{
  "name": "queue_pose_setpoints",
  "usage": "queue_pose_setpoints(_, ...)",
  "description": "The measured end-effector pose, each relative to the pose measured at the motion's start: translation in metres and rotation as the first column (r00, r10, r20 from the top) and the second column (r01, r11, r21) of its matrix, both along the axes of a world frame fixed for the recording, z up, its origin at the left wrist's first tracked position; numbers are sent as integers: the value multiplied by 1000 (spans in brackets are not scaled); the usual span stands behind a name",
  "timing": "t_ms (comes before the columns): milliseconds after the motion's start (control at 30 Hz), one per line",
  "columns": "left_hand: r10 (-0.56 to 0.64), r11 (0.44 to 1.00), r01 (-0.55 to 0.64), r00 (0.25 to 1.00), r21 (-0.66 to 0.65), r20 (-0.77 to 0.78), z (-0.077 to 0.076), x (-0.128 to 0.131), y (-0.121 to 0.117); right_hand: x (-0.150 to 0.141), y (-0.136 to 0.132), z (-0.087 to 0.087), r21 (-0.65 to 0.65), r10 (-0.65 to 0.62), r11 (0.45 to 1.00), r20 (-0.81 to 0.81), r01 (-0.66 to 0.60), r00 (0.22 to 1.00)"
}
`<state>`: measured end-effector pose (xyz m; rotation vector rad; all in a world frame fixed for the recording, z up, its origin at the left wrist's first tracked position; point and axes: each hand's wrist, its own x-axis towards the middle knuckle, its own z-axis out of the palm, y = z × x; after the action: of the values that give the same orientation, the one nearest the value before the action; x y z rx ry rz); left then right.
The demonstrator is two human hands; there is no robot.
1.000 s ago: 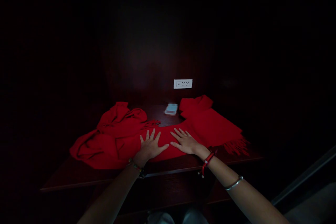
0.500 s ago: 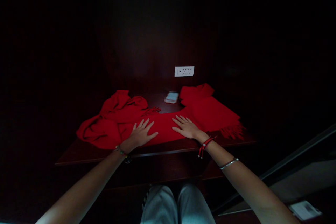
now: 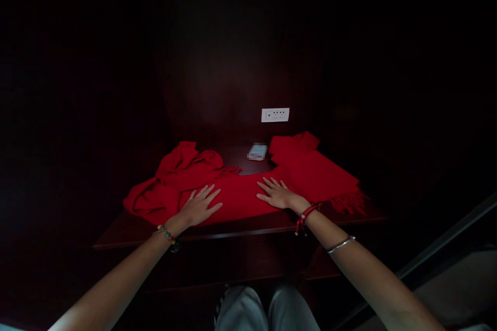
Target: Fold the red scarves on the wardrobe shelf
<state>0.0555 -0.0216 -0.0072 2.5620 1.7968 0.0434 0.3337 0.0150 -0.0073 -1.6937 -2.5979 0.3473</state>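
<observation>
A red fringed scarf (image 3: 240, 197) lies across a dark wooden shelf, its middle stretch flat between my hands. My left hand (image 3: 199, 207) rests palm down on the left of this flat stretch, fingers spread. Palm down too, my right hand (image 3: 276, 194) lies on the scarf further right, its fingers apart. The scarf is bunched in loose folds on the left. On the right it is layered flatter, and a fringe hangs toward the shelf's front edge.
The dark shelf (image 3: 233, 234) has its front edge just before my hands. Behind the scarf lies a small pale, blurred-out object (image 3: 257, 152). A white socket plate (image 3: 275, 115) is on the back wall. My knees (image 3: 267, 310) are below the shelf.
My left hand has slid left along the scarf, while my right hand stays at nearly the same place on it. The whole view has shifted slightly.
</observation>
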Motion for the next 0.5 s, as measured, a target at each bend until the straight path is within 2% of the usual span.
queue_pose_setpoints(67, -10, 1000, 10, 1000, 26, -26, 2, 3, 1, -15, -4, 4, 67, 42, 997, -59, -38, 997)
queue_pose_setpoints(133, -79, 992, 83, 996, 98, -50, 2, 8, 2, -31, -9, 6, 113, 126, 987, -103, -114, 987)
queue_pose_setpoints(233, -208, 960, 211, 977, 184, -36, 0, 11, 7, -44, -12, 2, 61, 191, 981, -90, -186, 978)
queue_pose_setpoints(333, -211, 972, 208, 977, 110, 15, -7, 9, 12, -37, -9, -2, 34, 181, 983, -69, -179, 981)
queue_pose_setpoints(500, -168, 985, 167, 985, 33, 31, -10, 6, 12, -3, -1, -6, 24, 81, 997, -34, -80, 996)
